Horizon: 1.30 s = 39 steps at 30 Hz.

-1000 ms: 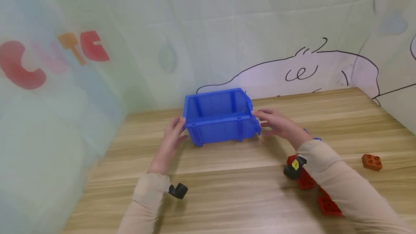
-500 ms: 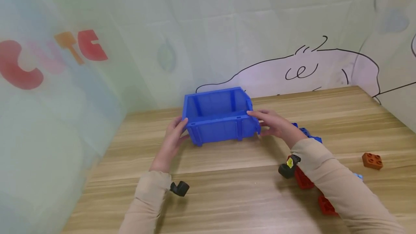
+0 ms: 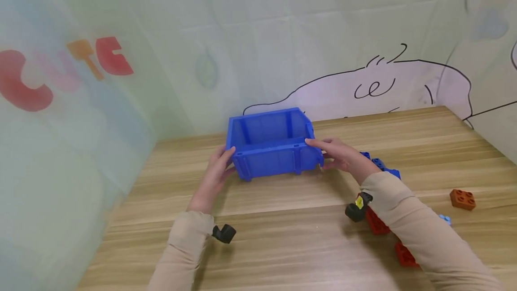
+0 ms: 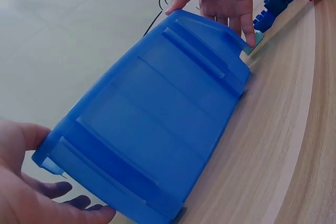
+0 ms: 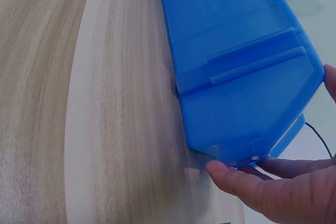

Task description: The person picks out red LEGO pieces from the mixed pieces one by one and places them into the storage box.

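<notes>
A blue plastic storage bin (image 3: 268,163) stands at the back of the wooden table, its inside showing no contents from above. At its left end, my left hand (image 3: 214,174) grips it, thumb on the rim and fingers lower against the end wall. My right hand (image 3: 341,154) holds the right end, where the wall is cut lower, with its thumb over the near rim. In the right wrist view, fingers of the right hand (image 5: 294,187) lie at the bin's lip. The left wrist view shows the near side wall of the bin (image 4: 147,108) between both hands.
Blue toy bricks (image 3: 378,163) lie just right of the right hand. Red bricks (image 3: 376,221) are partly hidden under the right forearm, near a light blue brick (image 3: 444,219). Farther right is an orange-brown brick (image 3: 462,199). A printed cloth wall (image 3: 181,35) rises behind the table.
The right hand has moved left onto the bin's right end, its thumb now over the rim. The left thumb has slid slightly inward. The bin has stayed nearly in place.
</notes>
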{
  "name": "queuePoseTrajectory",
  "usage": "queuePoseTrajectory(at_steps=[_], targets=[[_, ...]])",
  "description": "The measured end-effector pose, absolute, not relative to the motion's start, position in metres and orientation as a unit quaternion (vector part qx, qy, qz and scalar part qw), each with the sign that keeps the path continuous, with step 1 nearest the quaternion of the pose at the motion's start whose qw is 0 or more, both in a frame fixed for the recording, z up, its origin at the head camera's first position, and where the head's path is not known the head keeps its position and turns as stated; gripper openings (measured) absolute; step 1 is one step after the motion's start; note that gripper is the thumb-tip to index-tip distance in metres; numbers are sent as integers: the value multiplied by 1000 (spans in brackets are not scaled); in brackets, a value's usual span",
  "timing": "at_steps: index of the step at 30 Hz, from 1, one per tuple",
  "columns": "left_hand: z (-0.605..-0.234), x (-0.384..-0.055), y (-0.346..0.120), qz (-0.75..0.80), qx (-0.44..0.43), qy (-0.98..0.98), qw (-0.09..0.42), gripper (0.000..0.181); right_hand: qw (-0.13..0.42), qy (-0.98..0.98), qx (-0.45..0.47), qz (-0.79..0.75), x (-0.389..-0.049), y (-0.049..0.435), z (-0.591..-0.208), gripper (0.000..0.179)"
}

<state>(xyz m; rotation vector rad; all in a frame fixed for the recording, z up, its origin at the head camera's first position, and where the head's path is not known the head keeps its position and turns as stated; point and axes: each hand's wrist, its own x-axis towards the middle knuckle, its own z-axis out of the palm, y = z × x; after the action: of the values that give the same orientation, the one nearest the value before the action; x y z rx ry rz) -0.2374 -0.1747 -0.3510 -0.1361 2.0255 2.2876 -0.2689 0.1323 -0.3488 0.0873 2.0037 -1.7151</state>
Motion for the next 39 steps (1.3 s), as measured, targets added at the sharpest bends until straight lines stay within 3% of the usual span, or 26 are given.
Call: queuePoseTrajectory(at_steps=[39], targets=[[-351,-225,-174,734,-28,676,62,51,260,735,35,-626,-252,131,-347,85]])
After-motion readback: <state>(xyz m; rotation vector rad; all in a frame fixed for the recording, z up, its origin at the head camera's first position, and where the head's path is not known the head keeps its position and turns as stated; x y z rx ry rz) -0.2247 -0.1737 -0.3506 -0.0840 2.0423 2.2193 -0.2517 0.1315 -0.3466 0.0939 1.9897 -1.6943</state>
